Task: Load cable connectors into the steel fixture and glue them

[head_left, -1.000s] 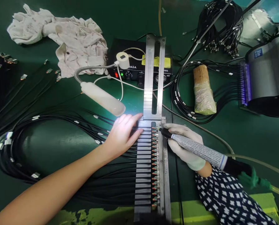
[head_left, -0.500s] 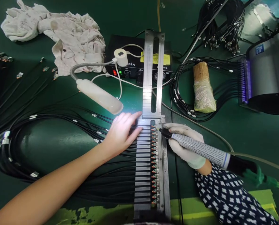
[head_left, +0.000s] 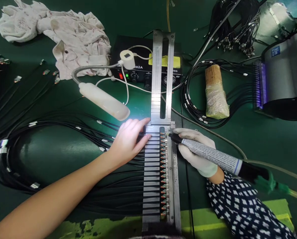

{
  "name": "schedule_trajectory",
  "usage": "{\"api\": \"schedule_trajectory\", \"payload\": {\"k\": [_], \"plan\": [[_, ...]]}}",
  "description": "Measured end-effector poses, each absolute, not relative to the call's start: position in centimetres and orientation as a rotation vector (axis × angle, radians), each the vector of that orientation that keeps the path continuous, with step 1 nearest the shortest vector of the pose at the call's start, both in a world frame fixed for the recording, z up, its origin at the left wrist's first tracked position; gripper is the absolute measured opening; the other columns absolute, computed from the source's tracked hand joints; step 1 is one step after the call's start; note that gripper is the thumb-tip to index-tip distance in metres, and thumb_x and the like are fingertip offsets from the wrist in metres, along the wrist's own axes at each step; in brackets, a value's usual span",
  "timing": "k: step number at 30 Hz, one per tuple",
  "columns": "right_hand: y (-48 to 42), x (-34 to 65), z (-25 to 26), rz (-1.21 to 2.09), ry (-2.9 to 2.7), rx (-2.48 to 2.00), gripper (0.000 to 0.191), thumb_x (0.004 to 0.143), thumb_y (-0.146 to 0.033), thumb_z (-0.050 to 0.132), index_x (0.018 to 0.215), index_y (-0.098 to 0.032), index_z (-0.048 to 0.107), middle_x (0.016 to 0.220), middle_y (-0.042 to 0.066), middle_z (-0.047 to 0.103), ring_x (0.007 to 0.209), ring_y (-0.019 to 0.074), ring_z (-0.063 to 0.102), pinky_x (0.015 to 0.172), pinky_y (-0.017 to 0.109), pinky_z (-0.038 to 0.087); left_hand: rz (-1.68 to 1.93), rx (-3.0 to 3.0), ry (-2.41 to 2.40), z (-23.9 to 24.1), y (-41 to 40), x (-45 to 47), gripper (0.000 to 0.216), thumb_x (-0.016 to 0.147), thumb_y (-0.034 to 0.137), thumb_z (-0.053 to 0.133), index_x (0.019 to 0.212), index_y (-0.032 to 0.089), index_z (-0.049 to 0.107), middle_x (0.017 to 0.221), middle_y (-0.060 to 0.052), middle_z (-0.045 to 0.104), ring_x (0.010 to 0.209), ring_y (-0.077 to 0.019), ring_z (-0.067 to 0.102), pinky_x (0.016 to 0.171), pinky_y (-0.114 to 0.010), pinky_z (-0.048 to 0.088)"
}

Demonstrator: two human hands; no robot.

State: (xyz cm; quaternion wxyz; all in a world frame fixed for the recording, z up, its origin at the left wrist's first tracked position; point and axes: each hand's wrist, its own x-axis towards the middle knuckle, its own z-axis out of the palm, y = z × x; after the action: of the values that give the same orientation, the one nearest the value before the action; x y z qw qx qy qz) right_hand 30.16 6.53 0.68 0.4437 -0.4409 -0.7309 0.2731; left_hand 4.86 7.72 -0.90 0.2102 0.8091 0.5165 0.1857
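Observation:
A long metal fixture [head_left: 150, 186] holds a row of black cables [head_left: 131, 200], their small connectors with orange and metal parts [head_left: 163, 181] lined up along its slot. My left hand [head_left: 130, 141], bare, rests at the fixture's upper left with index finger and thumb stretched apart over the top cables. My right hand [head_left: 198, 151], in a whitish glove, is closed around a dispensing pen [head_left: 210, 155] with a printed label and a hose at its rear. Its dark tip is beside the uppermost connectors. The fixture's slotted metal lid [head_left: 156, 73] is swung up, away from me.
A white gooseneck lamp [head_left: 105, 101] lights the left hand. Behind the lid stands a black control box [head_left: 141, 49]. Crumpled cloth [head_left: 81, 43] lies back left. To the right are a wrapped block [head_left: 216, 96], coiled cables and a grey machine with purple light [head_left: 288, 73].
The whole view has shifted slightly. The pen tip has moved a little up the connector row, away from me. My left hand stays in place on the fixture.

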Motion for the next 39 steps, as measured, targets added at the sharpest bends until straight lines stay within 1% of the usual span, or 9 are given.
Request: {"api": "schedule_trajectory", "payload": {"k": [5, 9, 12, 16, 23, 29, 39], "plan": [[6.47, 30.52, 0.55, 0.635, -1.820, -1.075, 0.017, 0.082, -0.018, 0.073, 0.098, -0.022, 0.068, 0.109, 0.009, 0.076, 0.100, 0.0241, 0.074, 0.091, 0.039, 0.062, 0.519, 2.249, 1.422, -0.92, 7.69, 4.77, 0.043, 0.100, 0.035, 0.050, 0.136, 0.011, 0.051, 0.095, -0.007, 0.058, 0.089, -0.0233, 0.050, 0.083, -0.038, 0.042], [6.03, 31.05, 0.70, 0.597, -1.857, -1.023, 0.020, 0.081, -0.019, 0.072, 0.101, -0.023, 0.067, 0.111, 0.008, 0.076, 0.097, 0.0249, 0.075, 0.085, 0.039, 0.063, 0.526, 2.249, 1.421, -0.95, 7.71, 4.73, 0.043, 0.100, 0.034, 0.051, 0.137, 0.011, 0.051, 0.095, -0.007, 0.059, 0.089, -0.0235, 0.050, 0.083, -0.038, 0.042], [5.76, 31.03, 1.04, 0.581, -1.902, -1.030, 0.017, 0.082, -0.020, 0.071, 0.098, -0.023, 0.067, 0.107, 0.009, 0.077, 0.093, 0.0244, 0.076, 0.082, 0.037, 0.064, 0.523, 2.248, 1.420, -0.95, 7.74, 4.73, 0.043, 0.100, 0.035, 0.050, 0.137, 0.012, 0.050, 0.095, -0.007, 0.059, 0.090, -0.0238, 0.051, 0.084, -0.038, 0.043], [5.80, 30.58, 1.26, 0.590, -1.910, -1.055, 0.012, 0.083, -0.019, 0.070, 0.094, -0.022, 0.067, 0.102, 0.008, 0.078, 0.090, 0.0228, 0.076, 0.081, 0.036, 0.064, 0.511, 2.242, 1.427, -0.96, 7.75, 4.74, 0.043, 0.100, 0.036, 0.049, 0.137, 0.013, 0.049, 0.095, -0.007, 0.059, 0.090, -0.0239, 0.051, 0.084, -0.038, 0.043], [6.02, 30.40, 1.01, 0.595, -1.903, -1.067, 0.013, 0.083, -0.018, 0.069, 0.094, -0.023, 0.066, 0.102, 0.008, 0.078, 0.090, 0.0222, 0.076, 0.081, 0.036, 0.064, 0.511, 2.242, 1.433, -0.95, 7.72, 4.74, 0.042, 0.101, 0.037, 0.047, 0.137, 0.017, 0.048, 0.096, -0.006, 0.059, 0.090, -0.0241, 0.052, 0.084, -0.038, 0.043], [5.93, 30.41, 1.10, 0.608, -1.896, -1.063, 0.013, 0.082, -0.018, 0.070, 0.094, -0.021, 0.067, 0.103, 0.010, 0.078, 0.093, 0.0224, 0.076, 0.083, 0.036, 0.064, 0.499, 2.243, 1.431, -1.07, 7.72, 4.67, 0.044, 0.100, 0.037, 0.048, 0.137, 0.014, 0.049, 0.095, -0.007, 0.059, 0.089, -0.0239, 0.051, 0.083, -0.039, 0.043], [5.86, 30.49, 1.38, 0.587, -1.912, -1.057, 0.012, 0.081, -0.017, 0.069, 0.093, -0.021, 0.067, 0.100, 0.009, 0.078, 0.089, 0.0215, 0.076, 0.081, 0.035, 0.065, 0.514, 2.246, 1.431, -0.80, 7.76, 4.78, 0.043, 0.100, 0.036, 0.049, 0.136, 0.013, 0.051, 0.095, -0.007, 0.059, 0.089, -0.0244, 0.051, 0.083, -0.039, 0.043]]}}
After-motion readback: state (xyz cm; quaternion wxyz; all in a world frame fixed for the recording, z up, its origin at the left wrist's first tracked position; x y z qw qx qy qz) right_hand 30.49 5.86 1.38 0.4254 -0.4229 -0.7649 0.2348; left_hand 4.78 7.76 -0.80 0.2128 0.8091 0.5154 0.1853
